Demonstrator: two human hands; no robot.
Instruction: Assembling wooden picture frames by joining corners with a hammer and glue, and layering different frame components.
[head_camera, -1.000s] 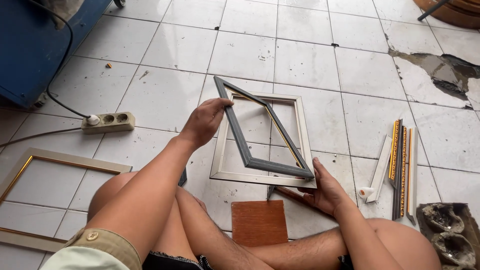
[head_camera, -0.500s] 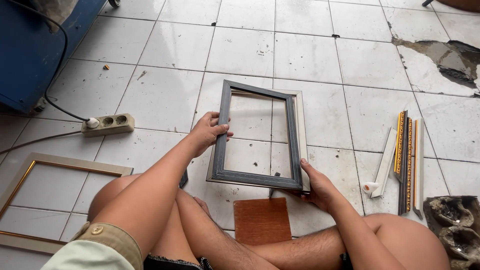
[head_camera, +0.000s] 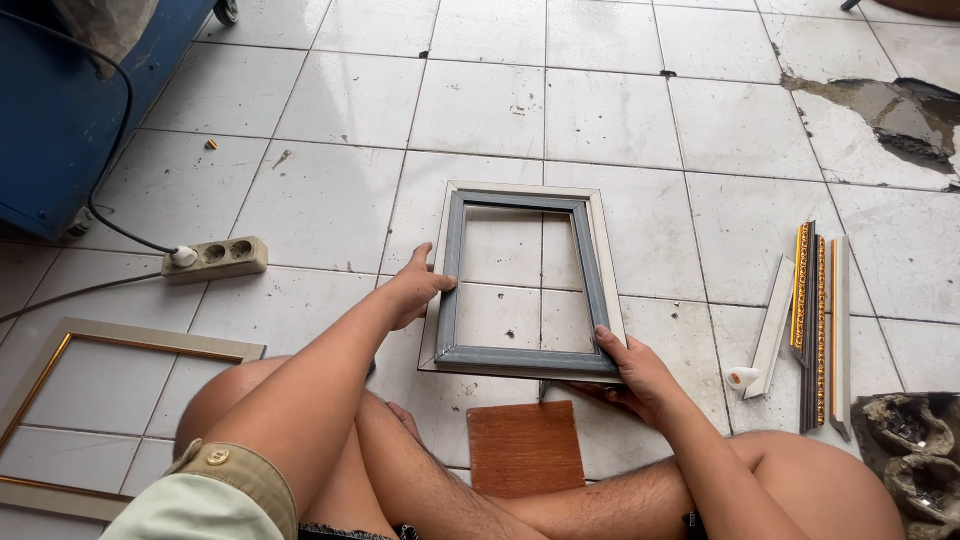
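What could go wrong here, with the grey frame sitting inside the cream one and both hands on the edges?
1. The grey frame lies nested in the cream frame; the left hand has fingers at the seam and could get pinched.
2. The right hand grips only the lower corner, so the pair might tilt apart if lifted.
3. The power strip cable trails close to the left elbow and might snag.

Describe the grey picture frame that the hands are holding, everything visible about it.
The grey frame is a rectangular, open moulding with mitred corners, no glass or backing: floor tiles show through it. It looks like painted or plastic moulding with a matte, slightly streaked finish. It sits nested inside a wider cream frame, both lying flat or nearly so over the tiled floor. The left hand grips its left side; the right hand holds the bottom right corner.
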